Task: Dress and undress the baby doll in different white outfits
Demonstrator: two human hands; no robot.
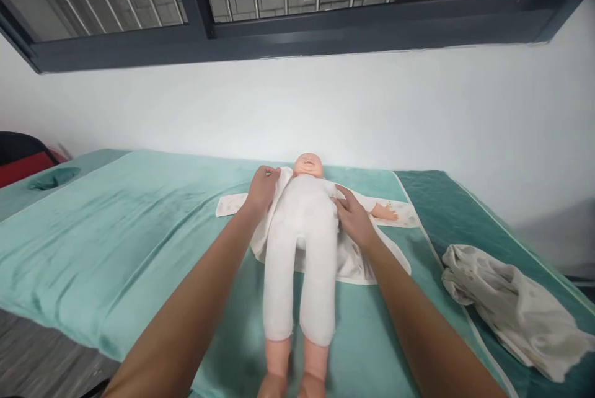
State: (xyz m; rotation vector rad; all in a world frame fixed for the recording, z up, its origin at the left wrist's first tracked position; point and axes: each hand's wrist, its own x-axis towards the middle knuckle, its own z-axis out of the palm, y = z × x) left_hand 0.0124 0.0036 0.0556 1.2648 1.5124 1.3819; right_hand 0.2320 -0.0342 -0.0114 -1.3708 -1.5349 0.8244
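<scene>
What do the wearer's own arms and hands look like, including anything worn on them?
The slim, bare left forearm and right forearm show no sleeve, watch, bracelet or cable within view. The bare left hand and right hand wear no gloves; whether a ring is worn is too small to tell.

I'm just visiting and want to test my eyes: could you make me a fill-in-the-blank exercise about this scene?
1. The doll lies on its ____ on the green cover.
2. The crumpled cloth is nearer the person's ____ hand than the other one.
3. The doll's feet wear no socks; they are ____.

Missing words: back; right; bare
</scene>
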